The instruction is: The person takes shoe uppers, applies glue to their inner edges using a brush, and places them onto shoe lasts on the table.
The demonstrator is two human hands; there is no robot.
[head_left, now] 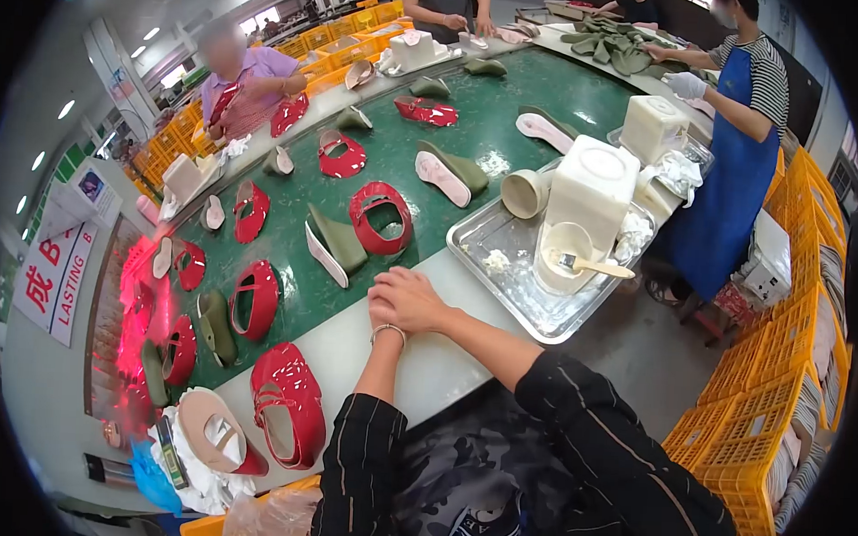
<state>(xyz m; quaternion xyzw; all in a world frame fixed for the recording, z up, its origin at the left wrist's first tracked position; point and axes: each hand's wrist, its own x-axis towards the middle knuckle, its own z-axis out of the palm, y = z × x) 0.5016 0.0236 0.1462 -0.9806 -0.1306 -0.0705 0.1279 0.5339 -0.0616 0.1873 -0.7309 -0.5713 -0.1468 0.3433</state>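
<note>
My two hands are clasped together over the white near ledge of the bench. My right hand point(411, 299) lies on top, its fingers wrapped over my left hand point(383, 317). The left hand's fingers are mostly hidden beneath it, and a bracelet circles that wrist. Just beyond the hands are a glossy red shoe upper point(402, 237) and a green wedge sole point(340, 238) with a pale insole point(326, 256) against it. Left of my arms, a larger red strapped shoe point(288, 386) lies on the ledge.
More red uppers point(256, 300) and green wedges point(217, 328) cover the green belt point(290, 192). On the right, a metal tray point(477, 241) bears white containers point(592, 189) and a brush point(594, 266). Orange crates point(750, 421) stand at right. Several people work around the belt.
</note>
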